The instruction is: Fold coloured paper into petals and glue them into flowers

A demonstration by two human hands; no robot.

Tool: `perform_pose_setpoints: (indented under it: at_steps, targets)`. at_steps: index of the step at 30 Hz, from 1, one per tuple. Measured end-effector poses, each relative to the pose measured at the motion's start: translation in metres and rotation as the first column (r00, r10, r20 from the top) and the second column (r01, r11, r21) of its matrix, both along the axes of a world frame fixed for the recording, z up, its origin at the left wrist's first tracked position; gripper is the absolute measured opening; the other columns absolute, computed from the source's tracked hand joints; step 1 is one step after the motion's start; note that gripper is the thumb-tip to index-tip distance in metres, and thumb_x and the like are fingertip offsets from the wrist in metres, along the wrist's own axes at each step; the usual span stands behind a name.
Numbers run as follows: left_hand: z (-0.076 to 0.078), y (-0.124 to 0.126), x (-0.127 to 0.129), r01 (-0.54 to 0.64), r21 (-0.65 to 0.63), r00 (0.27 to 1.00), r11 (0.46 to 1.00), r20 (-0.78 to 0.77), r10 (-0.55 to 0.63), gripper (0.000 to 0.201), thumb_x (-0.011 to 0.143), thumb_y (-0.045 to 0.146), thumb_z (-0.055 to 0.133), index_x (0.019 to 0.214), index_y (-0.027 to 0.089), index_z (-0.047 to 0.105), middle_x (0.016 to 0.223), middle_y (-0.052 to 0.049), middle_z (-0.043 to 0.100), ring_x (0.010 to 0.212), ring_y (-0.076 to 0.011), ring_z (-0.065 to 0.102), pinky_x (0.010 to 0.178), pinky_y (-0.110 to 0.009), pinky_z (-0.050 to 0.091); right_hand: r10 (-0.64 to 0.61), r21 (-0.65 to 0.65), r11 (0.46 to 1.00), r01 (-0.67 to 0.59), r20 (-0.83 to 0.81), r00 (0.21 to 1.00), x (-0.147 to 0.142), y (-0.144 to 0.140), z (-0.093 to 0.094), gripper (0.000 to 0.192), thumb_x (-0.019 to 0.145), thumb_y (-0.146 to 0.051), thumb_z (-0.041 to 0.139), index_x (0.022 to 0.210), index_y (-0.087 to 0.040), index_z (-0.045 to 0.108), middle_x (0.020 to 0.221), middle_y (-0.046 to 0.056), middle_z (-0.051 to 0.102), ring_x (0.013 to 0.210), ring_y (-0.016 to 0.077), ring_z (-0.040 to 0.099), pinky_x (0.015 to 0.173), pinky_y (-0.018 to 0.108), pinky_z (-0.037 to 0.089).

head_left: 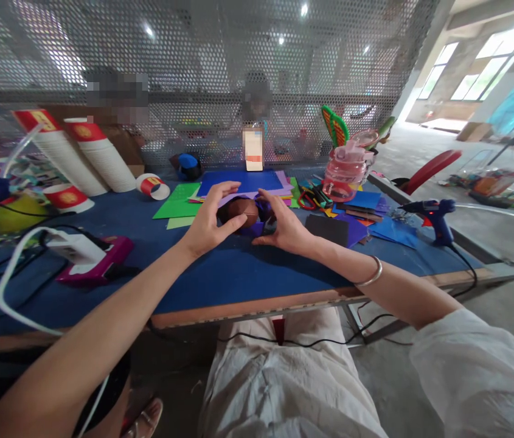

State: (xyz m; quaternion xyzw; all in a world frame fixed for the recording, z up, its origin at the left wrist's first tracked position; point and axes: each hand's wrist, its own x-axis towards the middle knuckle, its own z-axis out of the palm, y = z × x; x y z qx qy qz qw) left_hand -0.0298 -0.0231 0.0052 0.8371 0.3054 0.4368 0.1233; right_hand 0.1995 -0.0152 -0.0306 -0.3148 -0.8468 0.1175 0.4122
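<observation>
The left hand (208,222) curls around a brown ball (241,213), its thumb pressed to the ball's near side and its fingers arched over the top. The right hand (284,228) meets it from the 3 o'clock side, fingers closed on the purple foam piece (261,222) that wraps the ball; a silver bangle (370,277) sits on that wrist. The ball rests near the middle of the blue table (220,280), just in front of a stack of coloured foam sheets (243,182) at its 12 o'clock. At 9 o'clock from the hands a white charger on a magenta block (92,255) lies among cables. Stacks of paper cups (87,155) lean at about 10 o'clock. A pink water bottle (343,173) stands at 2 o'clock, with scissors (309,198) just beside it. A blue glue gun (434,216) stands at 3 o'clock, near the table's edge. Beyond the mesh screen (193,73) two people sit.
</observation>
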Motion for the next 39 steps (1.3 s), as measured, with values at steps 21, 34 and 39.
perform_pose_setpoints:
  at_steps: [21, 34, 39]
  targets:
    - [-0.005, -0.001, 0.007, -0.002, -0.081, 0.996, 0.997, 0.089, 0.009, 0.06, 0.085, 0.037, 0.074, 0.136, 0.024, 0.045, 0.14, -0.013, 0.053, 0.122, -0.0269, 0.06, 0.092, -0.038, 0.059, -0.039, 0.156, 0.987, 0.044, -0.035, 0.999, 0.001, -0.017, 0.014, 0.094, 0.086, -0.045, 0.076, 0.162, -0.023, 0.024, 0.159, 0.018, 0.043, 0.148, 0.0355, 0.04, 0.122, 0.062, 0.037]
    - [-0.004, -0.009, 0.01, -0.061, 0.275, 0.997, 0.96, -0.031, 0.072, 0.051, 0.084, 0.036, 0.078, 0.127, 0.027, 0.053, 0.147, -0.016, 0.047, 0.137, -0.0349, 0.049, 0.1, -0.052, 0.057, -0.155, -0.651, 0.632, -0.421, -0.638, 0.754, -0.016, -0.016, 0.013, 0.065, 0.098, -0.054, 0.054, 0.156, -0.036, 0.03, 0.12, 0.007, 0.063, 0.077, 0.0166, 0.067, 0.073, 0.041, 0.067]
    - [-0.003, -0.009, 0.009, -0.134, 0.414, 0.988, 0.9, -0.018, 0.155, 0.038, 0.086, 0.032, 0.076, 0.119, 0.027, 0.057, 0.144, -0.013, 0.049, 0.134, -0.0342, 0.052, 0.111, -0.059, 0.047, -0.127, -0.605, 0.665, -0.438, -0.67, 0.732, -0.016, -0.01, 0.01, 0.065, 0.097, -0.047, 0.058, 0.155, -0.037, 0.031, 0.114, 0.007, 0.065, 0.077, 0.0184, 0.069, 0.074, 0.042, 0.068]
